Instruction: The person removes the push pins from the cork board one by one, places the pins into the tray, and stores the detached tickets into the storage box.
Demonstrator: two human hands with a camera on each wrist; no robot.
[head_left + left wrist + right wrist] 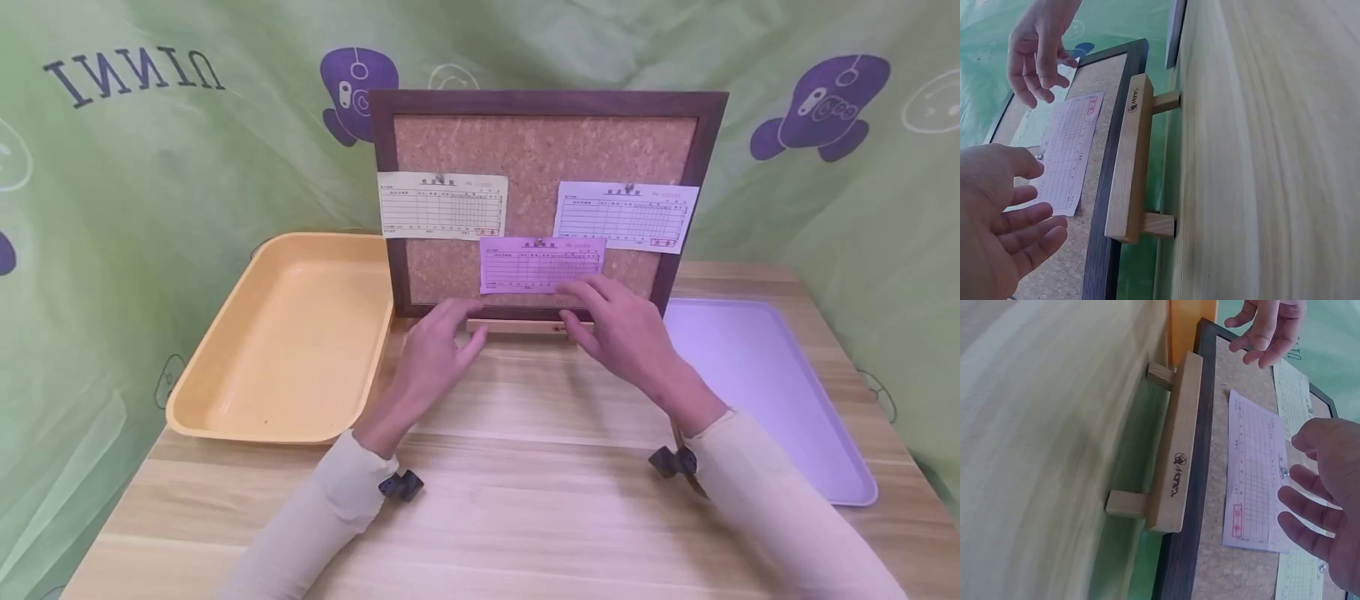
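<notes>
A dark-framed cork board (540, 150) stands upright on a small wooden easel (1129, 162). Three printed receipt slips are pinned to it: a yellowish slip (442, 208) at left, a pale slip (626, 215) at right and a pink slip (536, 267) low in the middle. My left hand (435, 354) hovers before the board's lower left edge, fingers relaxed and holding nothing. Near the pink slip's lower right corner is my right hand (626, 329), its fingers loosely spread with nothing in them. Both wrist views show the fingers in front of the slips.
To the left of the board sits a deep yellow tray (277, 333). A flat purple tray (757, 383) lies at the right. The wooden table (525, 500) stretches toward me, and a green printed curtain (247, 150) hangs behind.
</notes>
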